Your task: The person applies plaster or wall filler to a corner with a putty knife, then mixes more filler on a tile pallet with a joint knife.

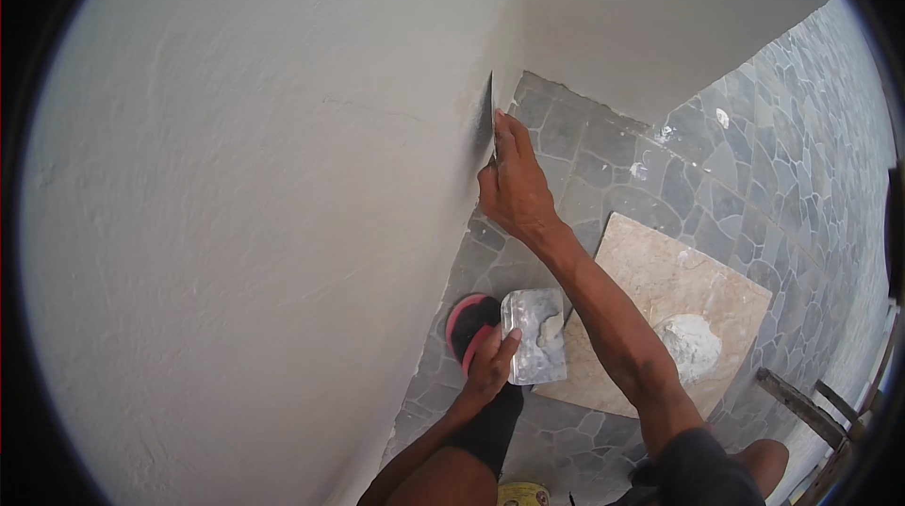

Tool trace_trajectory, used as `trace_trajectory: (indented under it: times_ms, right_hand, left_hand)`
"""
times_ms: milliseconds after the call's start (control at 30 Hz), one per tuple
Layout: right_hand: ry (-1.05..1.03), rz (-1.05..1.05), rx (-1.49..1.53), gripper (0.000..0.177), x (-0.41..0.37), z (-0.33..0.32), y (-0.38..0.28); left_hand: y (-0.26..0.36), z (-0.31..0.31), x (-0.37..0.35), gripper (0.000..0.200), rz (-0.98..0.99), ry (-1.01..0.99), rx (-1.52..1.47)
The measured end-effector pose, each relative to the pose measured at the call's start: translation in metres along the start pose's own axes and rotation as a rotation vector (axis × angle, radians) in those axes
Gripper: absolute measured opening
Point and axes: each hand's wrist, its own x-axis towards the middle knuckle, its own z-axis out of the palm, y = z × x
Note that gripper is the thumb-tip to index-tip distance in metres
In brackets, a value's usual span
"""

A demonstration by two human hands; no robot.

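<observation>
My right hand (517,187) grips a putty knife, its thin blade (491,115) standing edge-on against the pale plastered wall (255,195) near the inside corner. The handle is mostly hidden by my fingers. Lower down, my left hand (489,365) holds a flat, whitish smeared plate (533,355) by its left side, thumb on top. A small lump of putty (551,329) sits on that plate. To the right, under my right forearm, a beige tile (641,270) lies on the floor and carries a mound of white putty (691,348).
Grey stone-patterned paving (603,148) covers the floor, with white splatters near the wall's base. A black and pink sandal (462,318) shows beside the left hand. Wooden pieces (801,409) stand at the lower right. A yellow container (522,495) is partly visible at the bottom.
</observation>
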Motion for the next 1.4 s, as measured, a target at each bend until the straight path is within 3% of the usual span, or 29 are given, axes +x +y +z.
trace_trajectory:
  times_ms: [100, 233, 333, 500, 933, 1233, 1400]
  right_hand:
    - [-0.044, 0.065, 0.074, 0.058, -0.016, -0.018, -0.007]
    - [0.179, 0.147, 0.089, 0.041, 0.013, -0.035, 0.014]
    - [0.269, 0.092, 0.068, 0.039, 0.051, -0.035, 0.04]
    - [0.172, 0.128, 0.115, 0.049, 0.073, -0.034, 0.05]
    - [0.202, -0.033, 0.047, 0.061, 0.08, -0.016, 0.048]
    - [0.08, 0.045, 0.128, 0.07, 0.019, -0.002, 0.011]
    - [0.009, 0.044, 0.119, 0.066, -0.005, -0.017, 0.001]
  left_hand:
    - [0.002, -0.002, 0.0, 0.038, 0.001, -0.01, 0.045]
    - [0.004, 0.0, -0.002, 0.039, 0.006, 0.007, 0.023]
    - [0.0, -0.001, -0.002, 0.038, 0.018, 0.014, 0.004]
    - [0.001, -0.002, -0.002, 0.037, 0.034, 0.008, -0.019]
    - [0.001, -0.005, -0.003, 0.035, 0.023, -0.005, -0.022]
    - [-0.004, -0.006, -0.002, 0.036, 0.014, 0.004, 0.013]
    - [0.004, -0.007, -0.005, 0.036, 0.007, 0.018, 0.115]
